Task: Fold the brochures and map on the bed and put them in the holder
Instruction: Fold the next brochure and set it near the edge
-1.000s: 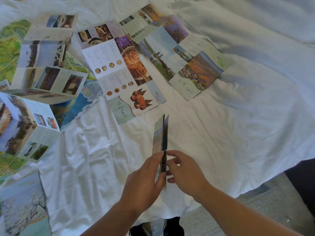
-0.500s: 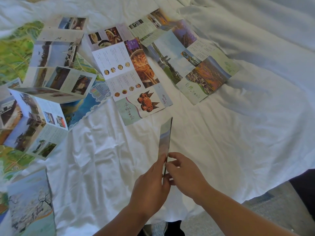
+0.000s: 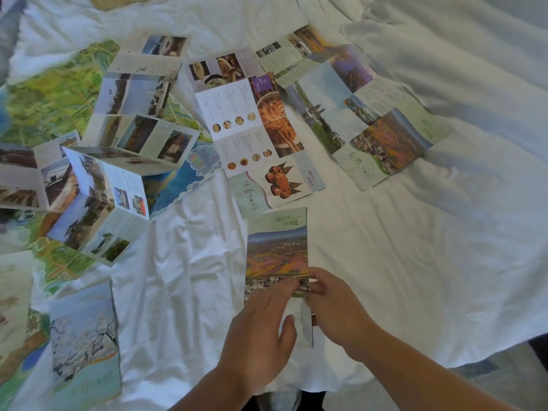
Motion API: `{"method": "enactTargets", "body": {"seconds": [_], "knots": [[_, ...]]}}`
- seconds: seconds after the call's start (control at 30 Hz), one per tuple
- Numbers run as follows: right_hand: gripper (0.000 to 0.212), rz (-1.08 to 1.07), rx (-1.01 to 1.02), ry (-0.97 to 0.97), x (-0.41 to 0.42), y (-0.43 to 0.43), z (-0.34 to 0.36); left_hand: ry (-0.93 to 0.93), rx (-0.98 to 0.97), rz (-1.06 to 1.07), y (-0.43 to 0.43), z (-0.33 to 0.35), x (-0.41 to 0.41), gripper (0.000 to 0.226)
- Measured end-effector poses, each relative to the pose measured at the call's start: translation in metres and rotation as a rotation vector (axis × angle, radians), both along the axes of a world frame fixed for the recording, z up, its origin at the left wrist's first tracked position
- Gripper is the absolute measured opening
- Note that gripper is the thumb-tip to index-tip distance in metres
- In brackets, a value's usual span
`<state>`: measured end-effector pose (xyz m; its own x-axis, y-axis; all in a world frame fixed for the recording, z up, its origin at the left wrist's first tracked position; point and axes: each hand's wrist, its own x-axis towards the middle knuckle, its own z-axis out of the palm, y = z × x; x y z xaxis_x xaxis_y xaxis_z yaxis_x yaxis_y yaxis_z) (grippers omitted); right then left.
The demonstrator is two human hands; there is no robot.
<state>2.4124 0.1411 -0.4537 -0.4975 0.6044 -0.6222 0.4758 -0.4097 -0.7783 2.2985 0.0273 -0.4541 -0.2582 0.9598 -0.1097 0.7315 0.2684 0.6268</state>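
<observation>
A folded brochure [image 3: 277, 250] with a flower-field cover lies face up near the front of the white bed [image 3: 415, 262]. My left hand [image 3: 261, 330] rests on its lower part with fingers spread flat and thumb on the paper. My right hand [image 3: 335, 307] pinches its right edge. Unfolded brochures lie beyond: a food one [image 3: 252, 129], a scenery one [image 3: 370, 114], and a zigzag photo one [image 3: 124, 143]. A large green and blue map [image 3: 53, 99] is spread under them at the left. No holder is in view.
Another folded brochure [image 3: 86, 339] with a bare tree picture lies at the front left. The bed's front edge drops to a grey floor [image 3: 489, 378] at the lower right. Rumpled white bedding [image 3: 444, 40] rises at the back right.
The brochure was held upright on edge between both hands; now it is turned cover up and flat near the bed. The view has shifted so the spread brochures sit further right and lower.
</observation>
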Motion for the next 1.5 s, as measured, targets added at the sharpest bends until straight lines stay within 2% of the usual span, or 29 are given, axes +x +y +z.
{"method": "enactTargets", "body": {"seconds": [0.07, 0.1, 0.17, 0.23, 0.3, 0.43, 0.57, 0.7, 0.87, 1.2, 1.37, 1.5], "knots": [[0.034, 0.015, -0.067, 0.022, -0.009, -0.009, -0.007, 0.048, 0.032, 0.0, -0.015, -0.003, -0.01, 0.055], [0.032, 0.069, -0.061, -0.026, -0.013, -0.014, -0.014, 0.08, -0.008, -0.018, -0.023, -0.007, -0.014, 0.056], [0.033, 0.317, 0.099, -0.258, -0.016, -0.024, -0.03, 0.096, -0.202, -0.073, -0.04, -0.022, -0.019, 0.059], [0.062, 0.584, 0.351, -0.479, -0.014, -0.034, -0.045, 0.073, -0.361, -0.112, -0.059, -0.044, -0.022, 0.061], [0.083, 0.737, 0.564, -0.528, -0.014, -0.043, -0.054, 0.083, -0.442, -0.132, -0.069, -0.06, -0.023, 0.062], [0.089, 0.972, 0.755, -0.513, -0.021, -0.044, -0.069, 0.081, -0.411, -0.116, -0.062, -0.076, -0.029, 0.064], [0.091, 0.984, 0.821, -0.525, -0.042, -0.023, -0.08, 0.119, -0.32, -0.101, -0.03, -0.09, -0.046, 0.07], [0.1, 1.01, 0.834, -0.543, -0.06, 0.003, -0.092, 0.226, -0.358, -0.145, 0.009, -0.105, -0.067, 0.07], [0.104, 1.089, 0.835, -0.571, -0.066, 0.015, -0.099, 0.239, -0.4, -0.124, 0.032, -0.115, -0.084, 0.082], [0.109, 1.146, 0.813, -0.58, -0.038, -0.015, -0.1, 0.201, -0.417, -0.181, -0.015, -0.106, -0.052, 0.078], [0.102, 1.162, 0.798, -0.55, -0.02, -0.039, -0.101, 0.233, -0.458, -0.227, -0.046, -0.093, -0.027, 0.073], [0.102, 1.202, 0.784, -0.556, -0.011, -0.047, -0.1, 0.202, -0.406, -0.193, -0.054, -0.081, -0.017, 0.075]]}}
